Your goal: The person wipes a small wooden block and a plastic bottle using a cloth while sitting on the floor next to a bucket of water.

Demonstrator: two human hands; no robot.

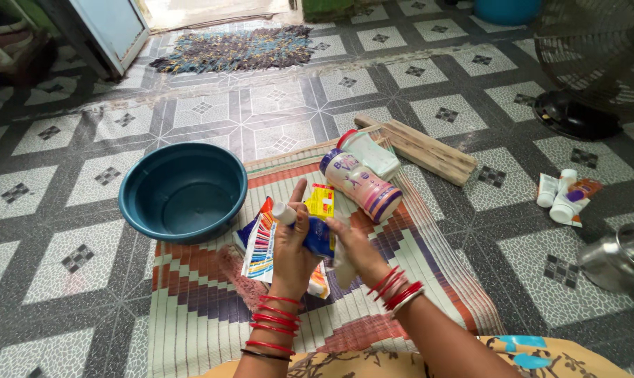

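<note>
Here, a soft blue plastic tube with a white cap (304,225) is gripped by both hands, left hand (292,253) and right hand (355,246), above colourful packets (261,245) on the striped woven mat (198,308), a teal plastic basin (182,190) to the left, a white cylindrical bottle (362,185) beyond.

The mat (212,308) is lying on the floor (51,210), under both hands. The basin (183,190) is sitting at ten o'clock from the left hand (294,253), overlapping the mat's corner. The right hand (357,249) is sitting just beside the left, at three o'clock. Two bottles (362,183) are lying at one o'clock, a plank (422,148) behind them. Tubes (563,197) are lying well apart at three o'clock, a fan (597,66) behind those.
</note>
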